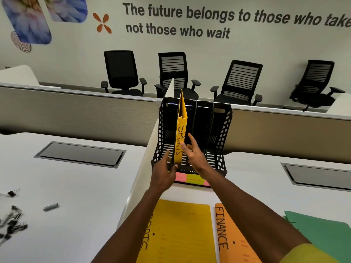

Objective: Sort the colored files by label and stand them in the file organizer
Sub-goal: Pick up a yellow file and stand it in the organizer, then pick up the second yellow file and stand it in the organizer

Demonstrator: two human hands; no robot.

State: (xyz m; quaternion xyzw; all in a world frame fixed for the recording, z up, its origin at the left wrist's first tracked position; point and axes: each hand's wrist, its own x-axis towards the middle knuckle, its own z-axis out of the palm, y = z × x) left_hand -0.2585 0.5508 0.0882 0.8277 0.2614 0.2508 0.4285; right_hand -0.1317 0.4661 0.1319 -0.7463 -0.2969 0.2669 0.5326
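A black mesh file organizer (pixel 222 130) stands on the desk with several slots. A yellow file marked SPORTS (pixel 182 124) stands upright in its left slot. My right hand (pixel 193 152) has its fingers spread and touches the file's spine. My left hand (pixel 164 173) rests at the organizer's front left corner, by the file's lower edge. Coloured labels (pixel 193 180), one reading FINANCE, are stuck on the organizer's front lip. Flat on the desk near me lie another yellow SPORTS file (pixel 182 232), an orange FINANCE file (pixel 231 236) and a green file (pixel 322 234).
A low white divider (pixel 144 164) runs between two desks, just left of the organizer. Binder clips (pixel 11 221) lie on the left desk. Grey cable hatches (pixel 81 154) (pixel 319 175) sit in each desk. Several black office chairs (pixel 171 73) stand behind the partition.
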